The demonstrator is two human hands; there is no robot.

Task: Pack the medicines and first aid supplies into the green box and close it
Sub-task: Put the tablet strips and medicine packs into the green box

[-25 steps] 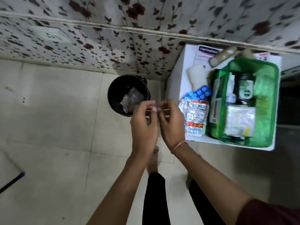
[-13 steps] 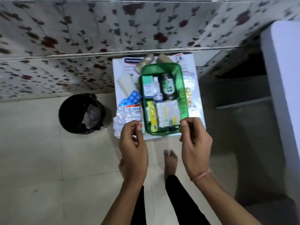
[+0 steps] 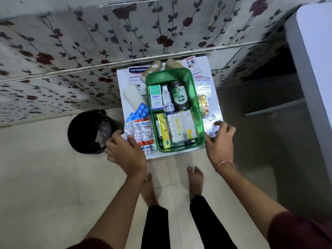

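The left hand (image 3: 125, 150) pinches thin, crinkly silver foil tablet strips (image 3: 142, 133), best lifted by their edge, while the right hand (image 3: 220, 139) rests spread on another strip beside the green plastic box (image 3: 197, 112)

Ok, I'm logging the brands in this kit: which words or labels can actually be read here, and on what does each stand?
"Hansaplast": blue label on the white plaster pack behind the green box.
"WASHPRO": cut-off word on that pack, below the label.
"Optibex": white-green carton in the box.
"Dettol": dark bottle, label turned sideways.
Blister strips, yellow tube, white bottle: print too small.
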